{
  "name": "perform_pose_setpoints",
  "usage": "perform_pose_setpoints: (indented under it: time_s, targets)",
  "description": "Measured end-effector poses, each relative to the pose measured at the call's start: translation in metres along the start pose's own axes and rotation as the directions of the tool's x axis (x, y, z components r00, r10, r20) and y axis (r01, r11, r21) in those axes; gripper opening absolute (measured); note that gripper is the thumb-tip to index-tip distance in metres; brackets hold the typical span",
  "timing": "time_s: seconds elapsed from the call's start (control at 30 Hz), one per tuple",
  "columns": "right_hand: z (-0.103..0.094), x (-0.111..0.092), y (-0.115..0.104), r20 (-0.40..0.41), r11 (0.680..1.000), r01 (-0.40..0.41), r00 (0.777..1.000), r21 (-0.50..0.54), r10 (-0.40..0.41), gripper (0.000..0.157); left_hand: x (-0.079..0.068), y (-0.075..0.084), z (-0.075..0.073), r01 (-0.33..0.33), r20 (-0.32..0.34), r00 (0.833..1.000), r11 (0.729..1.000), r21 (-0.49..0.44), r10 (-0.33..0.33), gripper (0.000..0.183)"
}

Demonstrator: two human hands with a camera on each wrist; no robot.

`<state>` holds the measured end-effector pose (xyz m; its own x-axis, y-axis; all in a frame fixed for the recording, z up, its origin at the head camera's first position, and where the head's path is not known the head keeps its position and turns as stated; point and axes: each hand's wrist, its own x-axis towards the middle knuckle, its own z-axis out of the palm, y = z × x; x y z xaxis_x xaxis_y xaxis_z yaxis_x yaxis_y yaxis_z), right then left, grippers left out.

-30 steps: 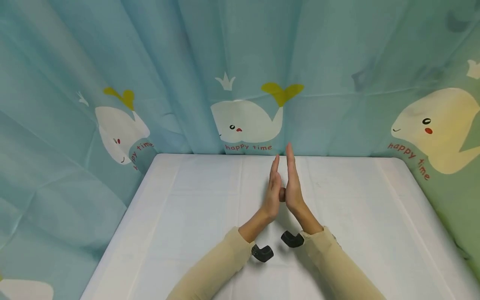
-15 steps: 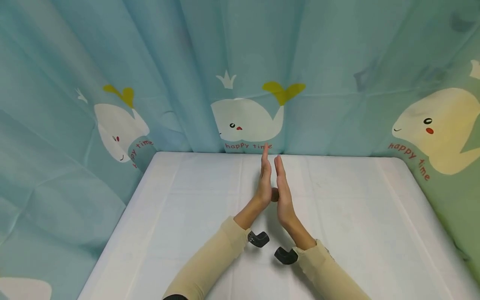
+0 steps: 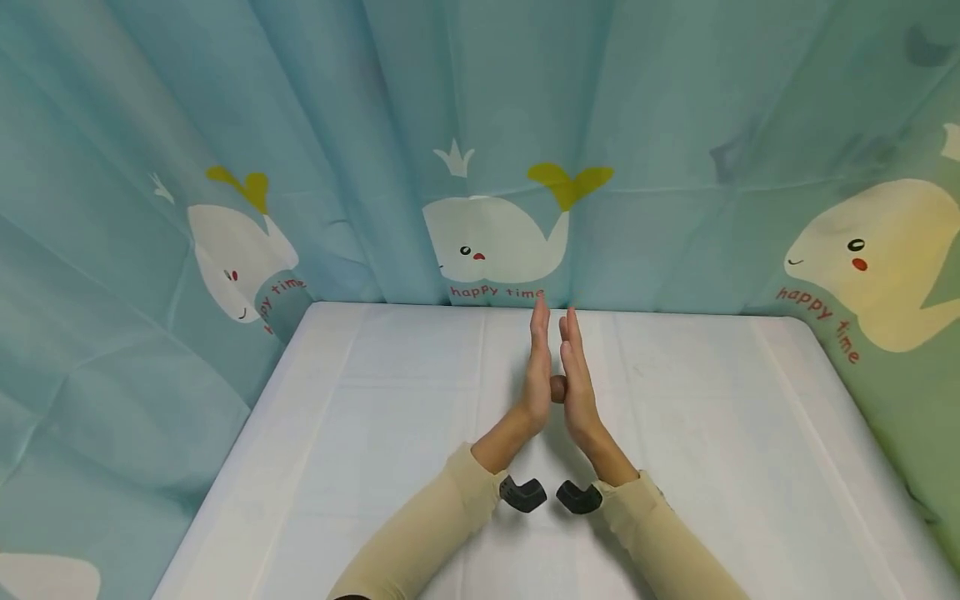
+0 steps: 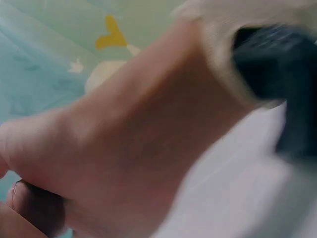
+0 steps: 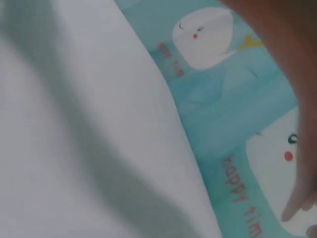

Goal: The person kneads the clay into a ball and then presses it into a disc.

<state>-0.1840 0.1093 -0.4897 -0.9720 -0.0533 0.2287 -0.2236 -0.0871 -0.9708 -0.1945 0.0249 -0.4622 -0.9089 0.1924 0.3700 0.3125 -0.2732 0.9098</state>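
A small round brown lump (image 3: 558, 389) is pressed between two flat palms in the head view. My left hand (image 3: 536, 379) stands on its left side with straight fingers pointing away. Opposite it, my right hand (image 3: 580, 392) faces the lump in the same upright way, fingers straight. Both hands are held over the white table (image 3: 405, 400). In the left wrist view the dark brown lump (image 4: 42, 208) shows below the base of the thumb, partly covered by the hands. The right wrist view catches only the edge of the right hand (image 5: 302, 54), and the lump is out of sight there.
A blue-green curtain (image 3: 660, 100) with printed whales hangs behind the table and along both sides. Black curved mounts (image 3: 523, 495) stick out from the beige sleeves (image 3: 423, 525) near both wrists.
The palms slide against each other around the lump. The right hand was ahead first, then the left moved forward as the right drew back; now their fingertips are nearly level.
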Motion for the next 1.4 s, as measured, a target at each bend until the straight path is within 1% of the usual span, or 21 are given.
perform_pose_setpoints:
  time_s: [0.1, 0.2, 0.27, 0.33, 0.4, 0.5, 0.6, 0.73, 0.83, 0.93, 1.07, 1.23, 1.3, 1.4]
  targets:
    - [0.006, -0.009, 0.000, -0.008, 0.999, 0.001, 1.000, 0.039, -0.001, 0.058, 0.006, -0.004, -0.002, -0.020, -0.014, 1.000, 1.000, 0.009, 0.020, 0.060]
    - [0.009, -0.014, -0.006, -0.008, 0.998, 0.041, 0.999, 0.048, -0.041, 0.057, 0.006, -0.010, -0.004, -0.034, -0.018, 0.999, 0.998, 0.045, 0.035, 0.057]
    - [0.009, -0.012, -0.012, -0.007, 0.997, 0.071, 0.997, 0.033, -0.071, 0.058, 0.004, -0.013, -0.004, -0.032, -0.010, 0.999, 0.997, 0.068, 0.033, 0.057]
    - [0.007, -0.009, -0.017, -0.018, 0.996, 0.089, 0.996, 0.002, -0.089, 0.058, -0.001, -0.013, -0.002, -0.012, 0.015, 1.000, 0.997, 0.070, 0.011, 0.058]
    - [0.003, -0.004, -0.020, -0.039, 0.996, 0.088, 0.995, -0.019, -0.089, 0.057, -0.007, -0.012, 0.002, 0.004, 0.042, 0.999, 0.998, 0.069, -0.007, 0.060]
    - [-0.002, 0.000, -0.020, -0.061, 0.998, 0.065, 0.996, -0.011, -0.065, 0.056, -0.013, -0.010, 0.007, 0.016, 0.075, 0.997, 0.999, 0.043, -0.019, 0.059]
    - [-0.005, 0.001, -0.018, -0.060, 0.999, 0.047, 0.997, 0.007, -0.047, 0.057, -0.015, -0.010, 0.010, 0.008, 0.077, 0.997, 0.999, 0.032, -0.010, 0.058]
    - [-0.005, 0.001, -0.016, -0.062, 0.999, 0.043, 0.997, 0.020, -0.041, 0.057, -0.013, -0.010, 0.009, 0.010, 0.082, 0.997, 0.999, 0.031, -0.013, 0.058]
    - [-0.004, -0.001, -0.016, -0.093, 0.999, 0.020, 0.996, 0.037, -0.017, 0.057, -0.012, -0.010, 0.008, 0.008, 0.088, 0.996, 0.999, 0.034, -0.011, 0.059]
    - [-0.002, -0.003, -0.016, -0.139, 0.997, -0.014, 0.990, 0.076, 0.025, 0.056, -0.010, -0.010, 0.006, 0.012, 0.091, 0.996, 0.999, 0.038, -0.015, 0.062]
    - [0.001, -0.006, -0.015, -0.164, 0.988, -0.046, 0.984, 0.150, 0.071, 0.059, -0.009, -0.010, 0.004, 0.017, 0.078, 0.997, 0.999, 0.043, -0.021, 0.066]
    - [0.002, -0.007, -0.013, -0.136, 0.968, -0.072, 0.985, 0.240, 0.107, 0.061, -0.011, -0.008, -0.002, 0.041, 0.051, 0.998, 0.997, 0.066, -0.044, 0.065]
    - [0.001, -0.007, -0.011, -0.129, 0.962, -0.079, 0.985, 0.261, 0.115, 0.061, -0.011, -0.007, -0.006, 0.048, 0.041, 0.998, 0.996, 0.076, -0.051, 0.063]
    - [-0.003, -0.006, -0.010, -0.133, 0.963, -0.088, 0.983, 0.253, 0.124, 0.061, -0.012, -0.006, -0.013, 0.066, 0.027, 0.997, 0.994, 0.088, -0.069, 0.061]
